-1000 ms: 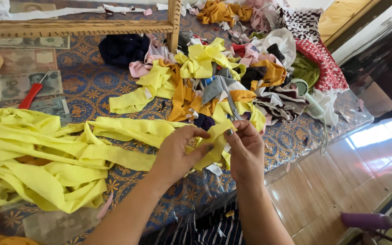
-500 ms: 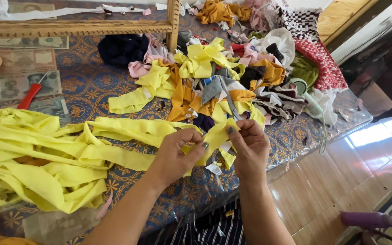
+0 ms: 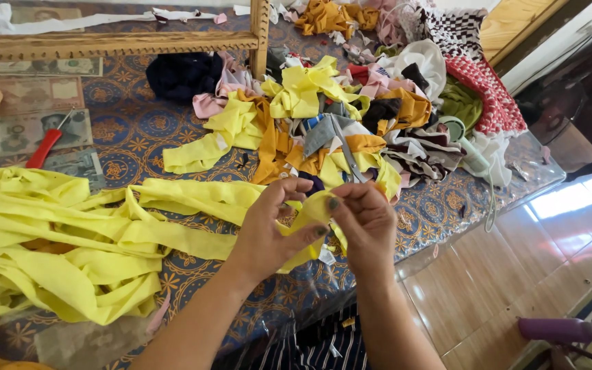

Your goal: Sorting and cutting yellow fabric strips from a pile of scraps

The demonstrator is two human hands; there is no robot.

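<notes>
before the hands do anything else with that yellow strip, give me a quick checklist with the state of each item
1. Both hands on the strip: left hand and right hand pinch the yellow fabric strip between them: ok.
2. Strip end visible past the fingers: mostly hidden by them: cannot tell.
3. Rest of the strip free: it trails left into the yellow fabric heap, looped and folded: not ok.
4. Scissors within reach: lying on the scrap pile just beyond the hands: ok.
5. Red-handled tool out of the way: far left on the table: ok.
</notes>
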